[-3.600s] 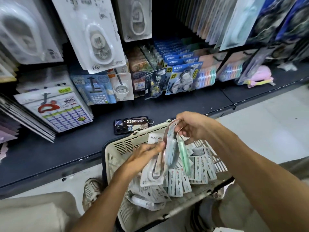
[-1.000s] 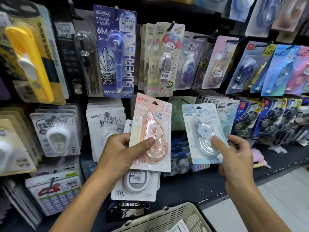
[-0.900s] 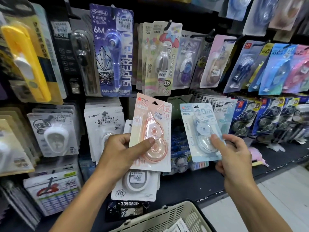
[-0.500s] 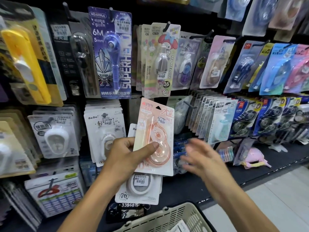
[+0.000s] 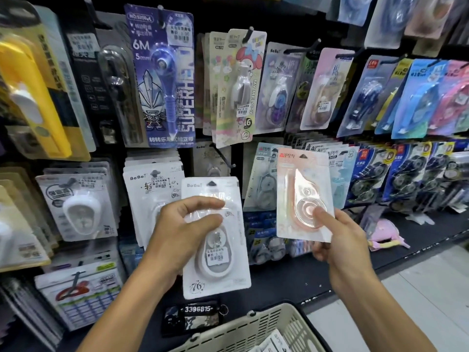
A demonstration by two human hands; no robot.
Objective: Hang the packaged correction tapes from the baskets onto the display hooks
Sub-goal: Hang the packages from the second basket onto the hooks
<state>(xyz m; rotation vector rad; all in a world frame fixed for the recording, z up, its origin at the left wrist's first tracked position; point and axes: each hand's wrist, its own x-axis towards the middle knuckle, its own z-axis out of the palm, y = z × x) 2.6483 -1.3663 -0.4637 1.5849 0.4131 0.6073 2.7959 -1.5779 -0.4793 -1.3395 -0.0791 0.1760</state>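
Pinched between thumb and curled fingers, the pink pack (image 5: 303, 193) sits in the right hand (image 5: 341, 240), thumb pressed on its clear blister, held upright in front of the lower row of hanging stock; the left hand (image 5: 181, 232) curls thumb and fingertips round the upper half of a white pack (image 5: 215, 240), which stands just beside the white BoBo stack (image 5: 152, 189) on the display; neither pack is on a hook yet.

Trouble from here — as a judgement — lies mostly in the small triangular hang-holes at the top of each card; both grips sit low or mid-card, so the tops are free to wobble, and a missed hole would jab the card against the peg tip or bend it. The bare hook (image 5: 224, 158) between the white stack and the pale blue stack (image 5: 264, 179) looks a likely peg, but the neighbours crowd it closely; a pack pushed in carelessly could knock one loose onto the shelf (image 5: 279, 283). With both hands full, neither can steady the row; a glossy blister could also slip from a thumb pinch.

Counted: two hands, two packs in hand — one pink, one white; one cream basket (image 5: 253, 329) at the bottom edge, with a few packs showing inside, too cut off to count; one number tag (image 5: 194, 316) on the shelf.
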